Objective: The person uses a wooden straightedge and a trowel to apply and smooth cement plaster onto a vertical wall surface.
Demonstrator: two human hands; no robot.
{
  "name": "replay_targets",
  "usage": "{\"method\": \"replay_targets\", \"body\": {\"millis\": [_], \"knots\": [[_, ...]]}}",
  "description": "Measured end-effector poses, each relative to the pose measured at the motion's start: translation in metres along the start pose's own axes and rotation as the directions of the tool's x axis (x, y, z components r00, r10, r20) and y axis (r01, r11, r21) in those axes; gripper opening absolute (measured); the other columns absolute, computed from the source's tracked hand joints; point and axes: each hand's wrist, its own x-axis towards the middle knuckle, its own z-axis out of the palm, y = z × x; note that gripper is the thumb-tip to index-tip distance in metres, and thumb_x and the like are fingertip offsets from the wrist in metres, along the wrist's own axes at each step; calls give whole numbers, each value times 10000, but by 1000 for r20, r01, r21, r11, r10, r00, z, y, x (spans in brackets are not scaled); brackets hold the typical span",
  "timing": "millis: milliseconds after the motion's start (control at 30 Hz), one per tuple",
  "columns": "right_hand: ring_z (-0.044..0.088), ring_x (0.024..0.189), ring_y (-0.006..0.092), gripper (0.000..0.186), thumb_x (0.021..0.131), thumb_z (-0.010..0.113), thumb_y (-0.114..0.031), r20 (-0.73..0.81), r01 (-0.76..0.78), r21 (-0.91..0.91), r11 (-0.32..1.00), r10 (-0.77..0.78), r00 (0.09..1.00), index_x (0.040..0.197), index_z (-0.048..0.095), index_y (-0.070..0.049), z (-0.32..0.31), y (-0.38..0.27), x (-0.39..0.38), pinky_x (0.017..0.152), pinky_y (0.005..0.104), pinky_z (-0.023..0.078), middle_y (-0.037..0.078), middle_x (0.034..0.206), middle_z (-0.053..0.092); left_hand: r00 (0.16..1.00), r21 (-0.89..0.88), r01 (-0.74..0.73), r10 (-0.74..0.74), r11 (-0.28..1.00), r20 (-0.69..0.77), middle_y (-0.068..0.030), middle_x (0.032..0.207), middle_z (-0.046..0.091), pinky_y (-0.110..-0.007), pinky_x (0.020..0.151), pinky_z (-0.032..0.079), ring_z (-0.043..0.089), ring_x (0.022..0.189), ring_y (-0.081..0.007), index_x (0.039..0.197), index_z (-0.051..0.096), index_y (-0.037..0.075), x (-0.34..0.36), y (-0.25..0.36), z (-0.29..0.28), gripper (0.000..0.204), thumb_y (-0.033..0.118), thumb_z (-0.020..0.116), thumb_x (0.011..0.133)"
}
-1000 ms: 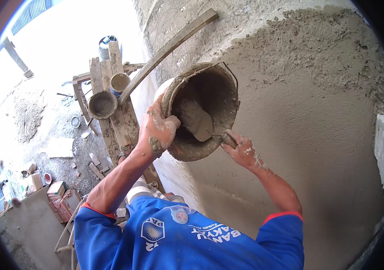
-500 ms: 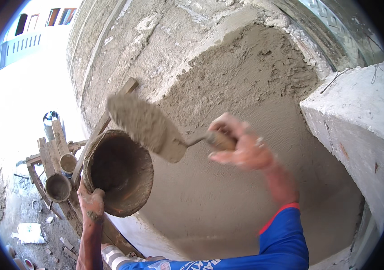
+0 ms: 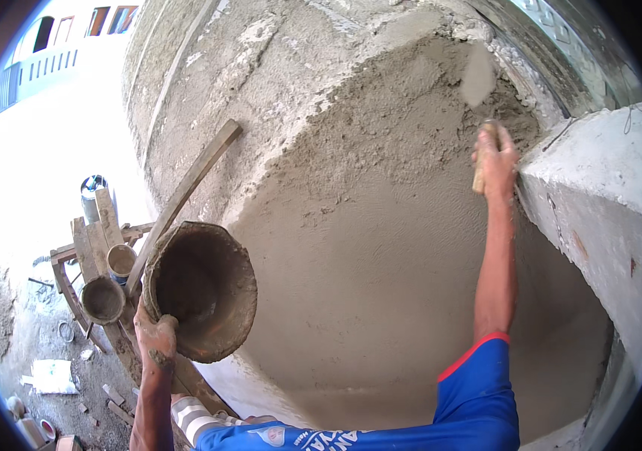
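My left hand [image 3: 154,331] grips the rim of a mortar-crusted bucket [image 3: 238,301], its dark hollow facing me with grey residue inside. At the upper right, my right hand [image 3: 496,161] is wrapped round the wooden handle of a trowel [image 3: 482,177]. The trowel's grey blade [image 3: 477,75], slightly blurred, is over a rough patch of fresh mortar [image 3: 419,105] on the wall; whether it touches the wall is unclear. Smoother grey plaster [image 3: 366,293] covers the wall below, and older, paler plaster [image 3: 253,90] lies above left.
A long wooden batten [image 3: 204,161] slants behind the bucket. At left are a plank trestle [image 3: 83,246], a small pail [image 3: 122,261], a round bowl [image 3: 103,300], a drum [image 3: 94,192] and scattered debris. A white concrete ledge [image 3: 592,180] juts out at right.
My right hand came out of the bucket with a mortar-laden trowel and swung up to the upper right of the wall. The bucket has shifted left relative to the view, which now shows more wall.
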Motion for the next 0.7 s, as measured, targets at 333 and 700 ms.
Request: {"method": "replay_targets", "body": {"millis": [333, 700], "knots": [[625, 837, 201, 440, 800, 640, -122, 884, 520, -121, 845, -147, 444, 1227, 547, -71, 59, 4, -192, 717, 347, 530, 120, 949, 598, 994, 150, -109, 104, 983, 38, -190, 1088, 637, -361, 915, 449, 608, 1021, -283, 1242, 511, -10, -2, -4, 19, 581, 38, 506, 663], [629, 801, 317, 321, 813, 575, -117, 965, 841, -83, 534, -167, 202, 1133, 586, -100, 133, 24, -264, 679, 406, 517, 150, 821, 616, 980, 294, -153, 106, 943, 170, -282, 1037, 616, -422, 895, 448, 590, 1004, -413, 1307, 477, 56, -6, 36, 56, 638, 88, 527, 672]]}}
